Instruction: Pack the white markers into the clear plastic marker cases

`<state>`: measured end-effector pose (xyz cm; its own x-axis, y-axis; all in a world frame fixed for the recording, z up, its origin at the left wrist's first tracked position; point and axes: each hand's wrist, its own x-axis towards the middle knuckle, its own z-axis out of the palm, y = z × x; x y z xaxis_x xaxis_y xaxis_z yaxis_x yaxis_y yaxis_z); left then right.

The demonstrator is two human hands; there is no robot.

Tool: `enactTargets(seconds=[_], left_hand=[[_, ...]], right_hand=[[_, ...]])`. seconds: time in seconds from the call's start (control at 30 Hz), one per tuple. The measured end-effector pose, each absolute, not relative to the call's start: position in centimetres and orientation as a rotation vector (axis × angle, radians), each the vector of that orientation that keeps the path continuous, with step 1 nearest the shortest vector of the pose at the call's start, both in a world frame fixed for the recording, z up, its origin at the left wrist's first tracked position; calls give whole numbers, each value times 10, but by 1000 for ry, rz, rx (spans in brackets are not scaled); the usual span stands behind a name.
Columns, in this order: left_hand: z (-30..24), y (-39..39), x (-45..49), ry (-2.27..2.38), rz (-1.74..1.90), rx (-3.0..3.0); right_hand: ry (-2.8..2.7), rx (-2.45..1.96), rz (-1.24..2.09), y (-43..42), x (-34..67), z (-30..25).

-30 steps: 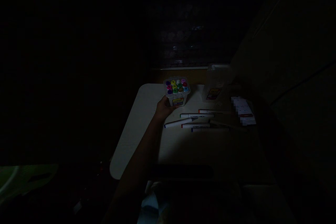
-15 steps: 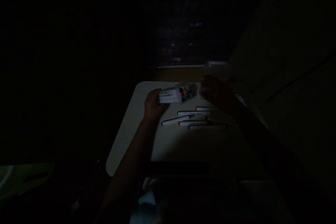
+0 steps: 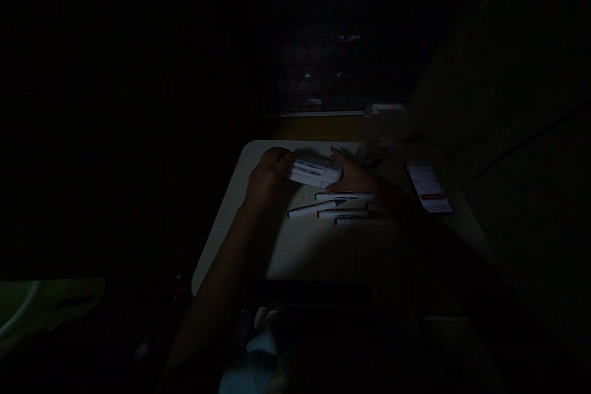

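A clear case of white markers lies on its side over the table, its coloured caps now out of sight. My left hand is wrapped round its left end. At the other end, my right hand has its thumb and fingers on either side of the case. Just below the case lie several loose markers: one with a green cap, one with a red cap and two with blue caps. The right forearm partly covers their right ends. The scene is very dark.
A clear plastic box, perhaps the case's cover, stands at the table's back right. A phone with a lit screen lies at the right. The pale table has rounded corners, with a dark wall to its right.
My right hand has come from near the clear box, left and down to the case. The case has turned, hiding its caps. The left hand has shifted over its end. The phone is uncovered.
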<state>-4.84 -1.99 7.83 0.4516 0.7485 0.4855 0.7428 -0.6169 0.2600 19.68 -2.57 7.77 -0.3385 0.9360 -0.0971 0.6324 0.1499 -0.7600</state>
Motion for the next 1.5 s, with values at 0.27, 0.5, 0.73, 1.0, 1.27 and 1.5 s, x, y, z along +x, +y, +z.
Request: enactTargets(seconds=[0.27, 0.5, 0.73, 1.0, 1.27, 1.5], left_hand=[[95, -17, -47, 1427, 808, 2824], [100, -18, -50, 1446, 775, 2796], [100, -19, -58, 1480, 755, 2799], [101, -18, -66, 1479, 744, 2829], [102, -20, -67, 1465, 765, 2806], [106, -24, -68, 1476, 734, 2833]], right_hand=[[-1944, -1435, 1147, -24, 202, 59], [-1929, -1421, 1129, -25, 200, 53], [-2070, -1465, 917, -28, 203, 55], [-2208, -1378, 791, -28, 206, 52], [-2357, -1389, 805, -23, 203, 62], [-2314, -1444, 685, -21, 196, 54]])
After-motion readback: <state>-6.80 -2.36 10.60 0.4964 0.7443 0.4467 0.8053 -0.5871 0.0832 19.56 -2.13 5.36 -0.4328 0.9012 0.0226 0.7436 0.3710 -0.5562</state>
